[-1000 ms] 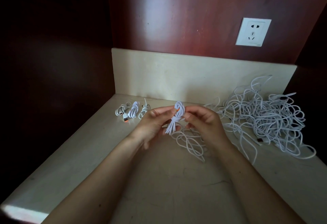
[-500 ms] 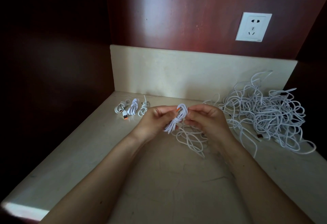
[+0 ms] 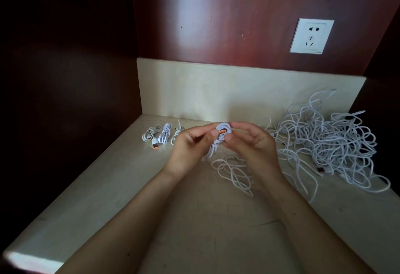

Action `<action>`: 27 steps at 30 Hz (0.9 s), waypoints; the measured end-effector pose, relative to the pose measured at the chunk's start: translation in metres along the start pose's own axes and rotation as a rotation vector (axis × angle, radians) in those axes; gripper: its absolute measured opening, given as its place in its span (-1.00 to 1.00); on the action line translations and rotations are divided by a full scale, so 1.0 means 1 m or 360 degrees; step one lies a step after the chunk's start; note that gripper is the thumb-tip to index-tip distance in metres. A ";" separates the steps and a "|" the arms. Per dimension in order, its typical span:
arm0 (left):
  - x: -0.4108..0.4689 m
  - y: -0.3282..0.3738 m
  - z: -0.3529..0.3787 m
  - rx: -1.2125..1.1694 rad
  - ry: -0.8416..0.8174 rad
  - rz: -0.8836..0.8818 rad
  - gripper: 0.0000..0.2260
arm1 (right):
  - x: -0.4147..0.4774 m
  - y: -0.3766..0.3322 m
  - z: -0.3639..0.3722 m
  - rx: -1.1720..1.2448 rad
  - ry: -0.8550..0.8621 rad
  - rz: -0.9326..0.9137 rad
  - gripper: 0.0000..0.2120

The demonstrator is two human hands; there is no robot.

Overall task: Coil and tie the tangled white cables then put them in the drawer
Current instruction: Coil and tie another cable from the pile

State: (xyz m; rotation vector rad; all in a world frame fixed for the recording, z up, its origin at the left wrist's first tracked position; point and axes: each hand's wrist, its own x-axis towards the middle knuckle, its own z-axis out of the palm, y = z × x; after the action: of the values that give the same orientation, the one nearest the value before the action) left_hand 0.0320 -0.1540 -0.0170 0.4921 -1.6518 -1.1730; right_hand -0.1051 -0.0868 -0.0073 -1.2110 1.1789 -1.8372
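A small coiled white cable with an orange-tipped plug showing at its top is held above the counter between both hands. My left hand pinches it from the left and my right hand pinches it from the right. Three tied white coils lie in a row at the back left of the counter. A big tangle of white cables covers the right side. Loose loops of cable lie under my right hand. No drawer is in view.
The beige stone counter has a low backsplash behind. Dark red wooden walls close the left, back and right. A white wall socket sits high on the back wall.
Both hands have turned the coil so its orange plug end now faces up between the fingertips. The hands stayed near the same spot.
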 end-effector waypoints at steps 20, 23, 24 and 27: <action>0.003 -0.011 -0.005 0.0086 0.0052 -0.0258 -0.81 | 0.001 0.019 -0.012 -0.1450 -0.0107 -0.0830 -0.91; 0.003 -0.009 -0.004 0.0113 -0.0039 -0.0256 -0.80 | 0.005 0.015 -0.015 -0.1256 -0.0062 -0.0686 -0.91; 0.003 -0.007 -0.004 0.0123 -0.0065 -0.0236 -0.79 | 0.006 0.014 -0.016 -0.1104 -0.0035 -0.0581 -0.89; 0.003 -0.005 -0.005 0.0111 -0.0112 -0.0188 -0.77 | 0.007 0.013 -0.014 -0.0807 0.0012 -0.0382 -0.84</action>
State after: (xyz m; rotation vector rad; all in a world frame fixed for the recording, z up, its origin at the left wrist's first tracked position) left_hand 0.0343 -0.1610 -0.0196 0.6055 -1.7483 -1.2346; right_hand -0.1197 -0.0932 -0.0191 -1.6854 1.6262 -1.7622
